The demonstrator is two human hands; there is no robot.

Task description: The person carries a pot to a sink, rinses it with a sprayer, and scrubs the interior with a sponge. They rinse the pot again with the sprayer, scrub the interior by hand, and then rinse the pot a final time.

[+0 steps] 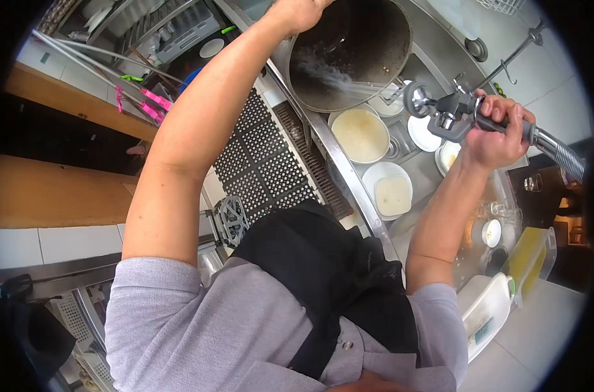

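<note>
My right hand [501, 130] is wrapped round the grip of a spray faucet [446, 111] with a ribbed metal hose. Water shoots leftward from its nozzle into a big, dark-stained metal pot [349, 52], which is tilted with its mouth facing me. My left hand [298, 13] is closed at the pot's upper rim; the frame edge cuts off part of its fingers. Beneath the pot, in the metal sink, stand a round container of cloudy liquid [360, 135] and a white bowl [387, 189] with pale liquid. Small white dishes [424, 134] lie below the nozzle.
Glasses [503, 212], a small white cup [491, 233] and a white tub [486, 310] stand at the right. A yellowish clear container [529, 261] sits beside them. A perforated black mat [264, 157] covers the floor. Pink-jointed poles [156, 101] lean at the upper left.
</note>
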